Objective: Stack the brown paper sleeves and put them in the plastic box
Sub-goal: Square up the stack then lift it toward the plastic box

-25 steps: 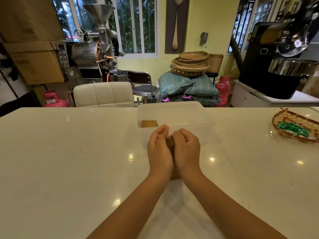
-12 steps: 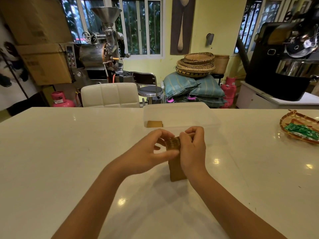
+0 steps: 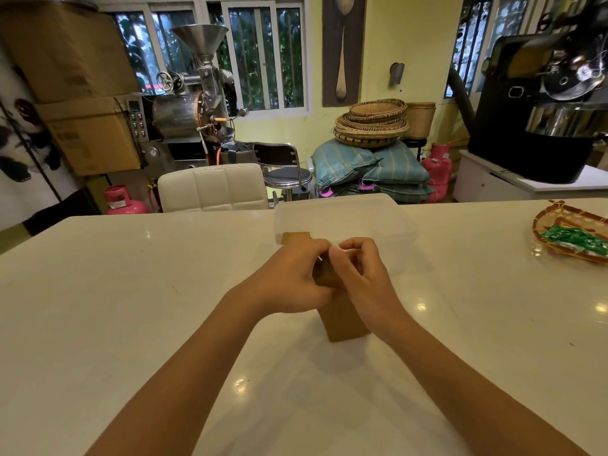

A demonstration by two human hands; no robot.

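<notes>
A stack of brown paper sleeves (image 3: 345, 324) stands on end on the white table, just in front of me. My left hand (image 3: 289, 278) and my right hand (image 3: 362, 274) are both closed around its upper part and hide the top edges. Directly behind the hands sits the clear plastic box (image 3: 342, 215), open at the top. Through its left front wall shows another brown sleeve (image 3: 294, 237) lying inside.
A woven tray (image 3: 559, 218) with green packets lies at the table's right edge. The white table (image 3: 131, 307) spreads wide to the left. A white padded chair (image 3: 214, 187) stands behind the far edge, with roasting machines and baskets further back.
My hands went from pressed together over the stack to fingering its top, then closed tighter round its upper part. The stack stays upright in the same spot.
</notes>
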